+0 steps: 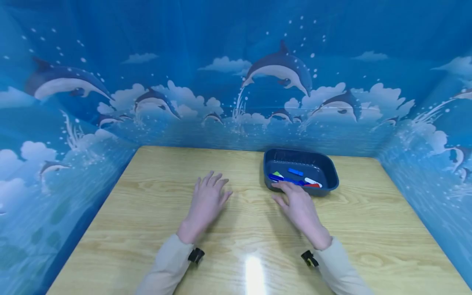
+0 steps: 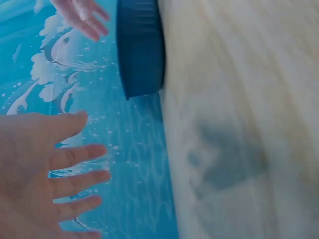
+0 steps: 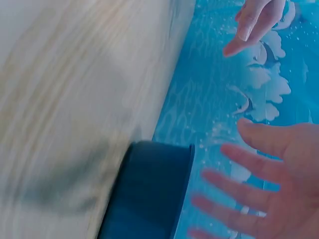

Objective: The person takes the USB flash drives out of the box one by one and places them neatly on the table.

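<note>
A dark blue plastic basin (image 1: 328, 174) stands at the back right of the wooden table. Inside it lie a blue marker (image 1: 296, 172), a white marker (image 1: 313, 182), a red piece (image 1: 312, 185) and other small blue and green things, partly hidden. My right hand (image 1: 300, 207) hovers at the basin's near edge, fingers spread and holding nothing. Left of the basin, my left hand (image 1: 208, 200) hangs over the table with its fingers apart, also holding nothing. Both wrist views show the basin's outer wall (image 2: 141, 50) and the spread fingers.
The light wooden table (image 1: 147, 221) reaches back to a blue curtain (image 1: 206, 37) printed with dolphins, which also encloses the left and right sides. A small black device (image 1: 196, 255) sits on the left wrist, and a similar one (image 1: 309, 258) on the right.
</note>
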Available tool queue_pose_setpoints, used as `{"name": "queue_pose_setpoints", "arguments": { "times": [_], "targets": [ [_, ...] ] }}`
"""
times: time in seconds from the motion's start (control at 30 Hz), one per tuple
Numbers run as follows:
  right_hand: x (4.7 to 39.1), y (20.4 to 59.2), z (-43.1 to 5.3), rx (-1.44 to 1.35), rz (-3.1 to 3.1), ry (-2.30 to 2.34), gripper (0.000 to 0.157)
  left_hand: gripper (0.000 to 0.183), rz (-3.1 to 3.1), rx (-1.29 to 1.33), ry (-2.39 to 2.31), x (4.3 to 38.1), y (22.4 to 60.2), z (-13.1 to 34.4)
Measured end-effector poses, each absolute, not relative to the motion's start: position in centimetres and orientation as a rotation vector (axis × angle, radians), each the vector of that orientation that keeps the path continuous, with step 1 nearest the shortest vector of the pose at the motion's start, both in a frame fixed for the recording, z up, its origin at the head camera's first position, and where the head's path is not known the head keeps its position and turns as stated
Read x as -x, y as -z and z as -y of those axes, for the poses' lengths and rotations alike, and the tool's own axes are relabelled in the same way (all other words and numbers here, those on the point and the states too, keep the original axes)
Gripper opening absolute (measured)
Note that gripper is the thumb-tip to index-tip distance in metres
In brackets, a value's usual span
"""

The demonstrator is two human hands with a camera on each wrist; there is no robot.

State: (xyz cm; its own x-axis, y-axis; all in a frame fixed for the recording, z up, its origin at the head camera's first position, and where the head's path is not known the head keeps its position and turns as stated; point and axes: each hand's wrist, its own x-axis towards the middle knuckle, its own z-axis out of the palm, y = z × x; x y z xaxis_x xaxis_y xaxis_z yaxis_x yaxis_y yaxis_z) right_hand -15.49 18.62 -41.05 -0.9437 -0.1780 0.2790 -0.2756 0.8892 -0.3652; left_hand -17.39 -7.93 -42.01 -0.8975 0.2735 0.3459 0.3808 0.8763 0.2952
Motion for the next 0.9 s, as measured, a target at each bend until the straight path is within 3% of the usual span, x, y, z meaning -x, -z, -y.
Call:
{"name": "queue_pose_setpoints", "arguments": {
  "times": [0.13, 0.23, 0.5, 0.67, 0.9],
  "targets": [
    [15.6, 40.6, -19.8, -0.337, 2.739, -0.678, 0.012, 0.018, 2.661, 0.555, 0.649, 17.9, 40.8, 7.4],
    [15.9, 40.3, -21.0, -0.3, 2.683, -0.683, 0.005, 0.017, 2.669, 0.552, 0.758, 18.3, 39.9, 6.6],
    [17.3, 38.8, -25.8, -0.116, 2.503, -0.698, 0.011, 0.022, 2.621, 0.521, 0.96, 20.0, 37.4, 3.7],
    [18.7, 38.8, -29.0, 0.024, 2.453, -0.639, 0.016, 0.02, 2.585, 0.534, 1.027, 21.5, 37.7, 1.6],
    [19.8, 39.7, -32.1, 0.168, 2.645, -0.7, 0.041, 0.039, 2.653, 0.53, 1.161, 22.5, 40.1, -1.2]
  ]
}}
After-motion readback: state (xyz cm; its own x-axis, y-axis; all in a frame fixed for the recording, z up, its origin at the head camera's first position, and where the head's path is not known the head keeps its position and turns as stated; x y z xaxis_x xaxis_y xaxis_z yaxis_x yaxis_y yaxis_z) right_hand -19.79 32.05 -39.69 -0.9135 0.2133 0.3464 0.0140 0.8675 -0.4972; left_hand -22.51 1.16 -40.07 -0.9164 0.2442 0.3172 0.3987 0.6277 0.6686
